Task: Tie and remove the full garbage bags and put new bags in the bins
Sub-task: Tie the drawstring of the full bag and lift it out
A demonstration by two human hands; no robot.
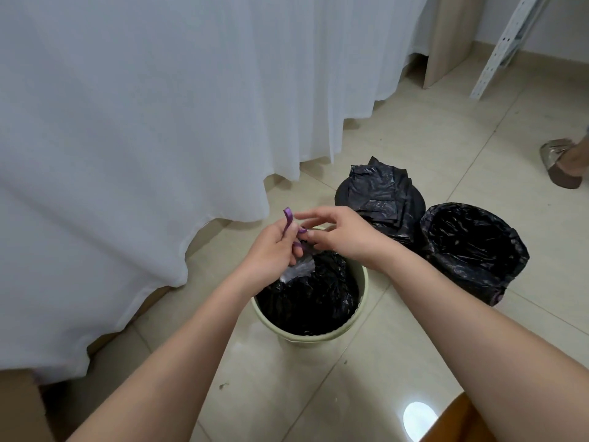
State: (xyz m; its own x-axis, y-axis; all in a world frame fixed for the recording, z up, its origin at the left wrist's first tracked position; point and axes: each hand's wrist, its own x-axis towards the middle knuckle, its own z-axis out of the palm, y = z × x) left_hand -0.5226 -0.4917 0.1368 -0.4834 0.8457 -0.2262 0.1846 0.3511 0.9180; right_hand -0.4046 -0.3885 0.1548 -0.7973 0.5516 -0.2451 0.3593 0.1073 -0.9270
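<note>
On a glossy tiled floor (414, 122) by white curtains (159, 106), the left hand (271, 253) pinches the purple drawstring (287, 220) of the black bag (309, 295) inside the green bin (318, 338); the right hand (338, 232) pinches it too, fingers curled.

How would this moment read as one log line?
step: tying bag | left hand: grips purple drawstring | right hand: pinches drawstring | black garbage bag: gathered, in green bin

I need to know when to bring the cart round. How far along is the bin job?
Done, apparently: the black bin on the right has an open liner folded over its rim. In hand: both the left hand and right hand work the purple drawstring of the black bag in the green bin. Left: lifting that bag out and relining, likely from the folded bags behind.
</note>
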